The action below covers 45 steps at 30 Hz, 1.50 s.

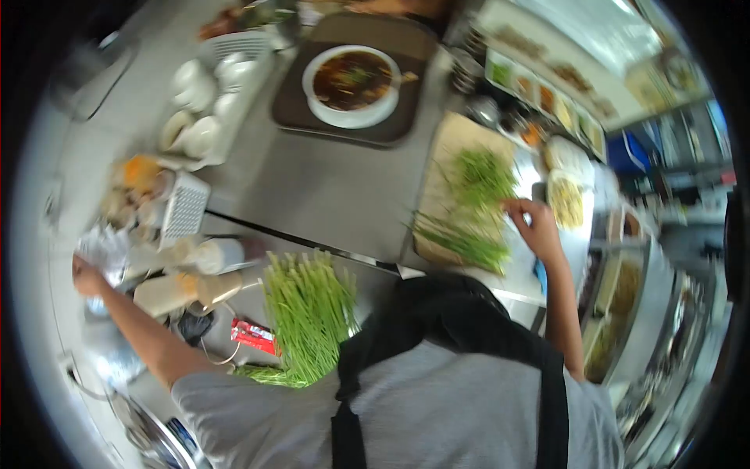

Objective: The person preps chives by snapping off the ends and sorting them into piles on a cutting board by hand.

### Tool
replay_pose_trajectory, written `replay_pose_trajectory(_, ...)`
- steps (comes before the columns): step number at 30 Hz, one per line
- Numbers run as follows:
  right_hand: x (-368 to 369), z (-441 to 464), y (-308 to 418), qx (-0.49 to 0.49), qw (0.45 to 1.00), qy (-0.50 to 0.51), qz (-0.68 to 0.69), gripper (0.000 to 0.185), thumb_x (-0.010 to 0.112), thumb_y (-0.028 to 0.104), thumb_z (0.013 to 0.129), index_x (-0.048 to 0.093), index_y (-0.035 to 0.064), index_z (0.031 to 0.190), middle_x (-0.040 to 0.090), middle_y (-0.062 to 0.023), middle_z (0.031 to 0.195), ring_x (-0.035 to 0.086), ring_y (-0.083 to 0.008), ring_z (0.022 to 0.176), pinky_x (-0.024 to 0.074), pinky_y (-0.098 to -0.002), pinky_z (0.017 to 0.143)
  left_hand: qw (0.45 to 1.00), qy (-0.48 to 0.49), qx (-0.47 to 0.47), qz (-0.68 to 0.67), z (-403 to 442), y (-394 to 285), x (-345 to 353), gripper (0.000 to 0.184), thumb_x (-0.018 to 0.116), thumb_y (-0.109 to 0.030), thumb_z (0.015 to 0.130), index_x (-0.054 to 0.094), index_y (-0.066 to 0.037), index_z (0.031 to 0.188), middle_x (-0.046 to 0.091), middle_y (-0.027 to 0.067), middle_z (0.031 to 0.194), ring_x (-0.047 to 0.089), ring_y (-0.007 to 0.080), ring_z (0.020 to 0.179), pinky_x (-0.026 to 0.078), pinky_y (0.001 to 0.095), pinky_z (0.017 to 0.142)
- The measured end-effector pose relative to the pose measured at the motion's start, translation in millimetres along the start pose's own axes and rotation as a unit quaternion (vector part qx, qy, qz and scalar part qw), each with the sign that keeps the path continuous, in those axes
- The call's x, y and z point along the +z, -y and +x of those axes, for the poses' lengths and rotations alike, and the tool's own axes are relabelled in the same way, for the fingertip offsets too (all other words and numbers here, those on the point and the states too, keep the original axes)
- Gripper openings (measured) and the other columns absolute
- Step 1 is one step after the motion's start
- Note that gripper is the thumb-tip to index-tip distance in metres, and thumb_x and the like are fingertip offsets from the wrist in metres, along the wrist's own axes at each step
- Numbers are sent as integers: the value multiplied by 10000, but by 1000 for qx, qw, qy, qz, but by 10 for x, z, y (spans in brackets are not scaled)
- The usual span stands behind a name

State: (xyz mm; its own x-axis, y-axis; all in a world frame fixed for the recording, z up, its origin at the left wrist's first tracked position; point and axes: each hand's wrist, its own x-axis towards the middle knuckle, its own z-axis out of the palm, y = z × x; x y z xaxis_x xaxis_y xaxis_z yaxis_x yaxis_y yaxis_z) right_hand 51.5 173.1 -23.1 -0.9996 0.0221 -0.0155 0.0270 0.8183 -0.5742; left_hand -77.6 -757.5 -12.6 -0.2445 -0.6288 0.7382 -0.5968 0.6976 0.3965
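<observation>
My left hand (87, 277) reaches out to the far left, against a crumpled clear plastic bag (105, 248); its fingers are blurred, so its grip cannot be made out. On the right, my right hand (531, 220) is pinched at the edge of chopped greens (483, 176) on a cutting board (461, 133). What the pinch holds is too small to name. Longer green stalks (469, 244) lie on the board's near part. A large bundle of green stalks (306, 316) rests on the counter just left of my body.
A white bowl of dark soup (351, 86) sits on a brown tray (293, 105). White cups (201, 137) fill a rack at upper left. Bottles (164, 293) and a red packet (254, 336) lie left. Ingredient trays (547, 98) stand at right.
</observation>
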Motion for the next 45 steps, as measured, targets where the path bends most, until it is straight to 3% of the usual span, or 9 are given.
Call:
replay_pose_trajectory(3,-100,-194,-358,57,996,-43,44,187,580,43,849,672,32,1012,677,-119,845,638,-182,712,493,-281,658,974,191,-56,109,166,216,136,603,527,-681,760,701,-180,1046,677,92,1036,630,320,952,482,425,838)
replay_pose_trajectory(7,-100,-411,-726,74,995,-42,55,188,609,64,833,678,53,1008,678,-130,852,634,-202,693,505,-290,665,961,128,-3,245,481,144,-145,801,498,-808,654,631,-219,1180,639,84,1137,518,365,1128,412,470,937)
replay_pose_trajectory(10,27,-602,-1012,76,996,-13,51,181,627,72,818,681,57,989,680,-125,843,633,-203,673,507,-292,662,988,-69,61,125,181,-663,-1080,723,606,-671,699,610,-147,1197,637,132,1119,543,345,1073,423,460,916)
replay_pose_trajectory(12,104,-727,-1065,106,991,10,76,182,632,70,811,681,57,985,682,-118,835,631,-204,664,507,-290,658,979,-11,137,-149,-769,-1820,-1961,561,627,-480,798,594,-91,1201,637,146,1106,587,310,1005,436,428,901)
replay_pose_trajectory(18,398,-1035,-1256,116,987,23,108,149,721,164,747,694,61,850,661,-93,727,621,-178,612,502,-294,599,643,608,283,-369,-4380,-4036,-3440,203,625,-66,835,676,-90,1029,651,51,1030,595,155,940,456,272,822)
replay_pose_trajectory(22,440,-1114,-1168,74,992,44,97,227,747,250,721,689,66,841,635,-89,713,623,-214,627,501,-325,601,488,727,317,-364,-5520,-4282,-3457,138,643,-90,803,700,-77,928,662,77,829,614,224,792,474,309,747)
replay_pose_trajectory(25,526,-1125,-1211,20,997,37,61,193,724,237,730,687,68,817,622,-86,751,629,-249,665,500,-352,622,472,699,452,-290,-5954,-3975,-3357,115,654,-100,765,704,-88,868,647,67,750,587,251,723,472,351,700)
replay_pose_trajectory(34,490,-1091,-1305,19,993,11,117,153,701,182,742,711,62,837,650,-109,743,629,-250,628,498,-342,599,578,620,394,-355,-6225,-3938,-3570,137,692,-151,724,684,-117,856,552,42,783,561,238,810,458,354,724)
replay_pose_trajectory(45,344,-798,-1296,80,921,-22,381,166,673,145,825,709,33,943,669,-19,723,556,-67,607,450,-222,577,578,550,479,-365,-6037,-4361,-3407,125,698,-215,750,710,-129,840,587,58,791,568,234,804,468,356,729)
